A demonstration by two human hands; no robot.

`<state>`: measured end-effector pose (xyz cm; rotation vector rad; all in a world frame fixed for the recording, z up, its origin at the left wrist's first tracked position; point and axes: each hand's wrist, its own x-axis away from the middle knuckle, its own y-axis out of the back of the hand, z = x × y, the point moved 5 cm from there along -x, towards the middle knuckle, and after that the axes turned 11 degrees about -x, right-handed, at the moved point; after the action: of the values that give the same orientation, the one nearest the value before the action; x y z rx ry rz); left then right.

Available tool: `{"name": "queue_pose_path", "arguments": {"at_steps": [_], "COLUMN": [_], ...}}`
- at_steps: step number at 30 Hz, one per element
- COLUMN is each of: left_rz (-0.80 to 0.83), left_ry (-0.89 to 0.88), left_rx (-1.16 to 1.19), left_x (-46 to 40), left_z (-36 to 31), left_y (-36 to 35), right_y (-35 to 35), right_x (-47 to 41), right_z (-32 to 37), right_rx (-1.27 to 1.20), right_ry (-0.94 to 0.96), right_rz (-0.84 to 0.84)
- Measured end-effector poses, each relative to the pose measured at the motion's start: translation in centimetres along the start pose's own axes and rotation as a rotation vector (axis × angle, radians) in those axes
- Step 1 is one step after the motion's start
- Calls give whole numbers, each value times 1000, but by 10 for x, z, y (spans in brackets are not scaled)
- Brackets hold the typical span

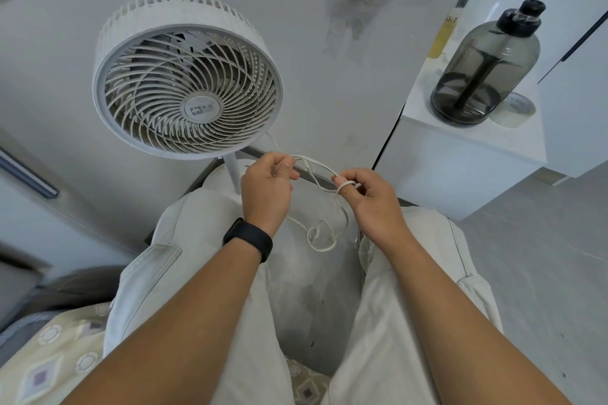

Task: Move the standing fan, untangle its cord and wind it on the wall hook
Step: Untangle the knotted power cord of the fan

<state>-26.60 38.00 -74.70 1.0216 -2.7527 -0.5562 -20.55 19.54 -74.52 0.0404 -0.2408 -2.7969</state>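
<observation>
A home bedroom: patterned bedding (59,355) at the edge, white cabinet (460,154) bearing a water bottle (483,66).

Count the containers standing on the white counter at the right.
3. A large smoky grey plastic water bottle with a black cap stands in front; a tall slim bottle of yellow liquid behind it by the wall; a low round white jar at its right base. Others may be hidden.

Blk wristband (248,239), beige trousers (197,273), bare arms
</observation>
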Motion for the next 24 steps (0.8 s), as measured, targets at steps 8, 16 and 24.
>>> {"name": "queue_pose_path", "arguments": {"at_steps": [8, 16, 24], "left_rz": [311, 215, -54], "left_ry": [-507, -304, 80], "left_rx": [-586, -262, 177], "left_x": [12, 7, -3], "left_z": [-8, -4, 2], "left_y": [-31, -23, 3], "right_y": [-3, 3, 7], "right_x": [1, -1, -3], "right_z": [-2, 3, -3], "right_rx": [156, 138, -14], "right_ry": [85, 98, -13], "right_rz": [63, 8, -50]}}
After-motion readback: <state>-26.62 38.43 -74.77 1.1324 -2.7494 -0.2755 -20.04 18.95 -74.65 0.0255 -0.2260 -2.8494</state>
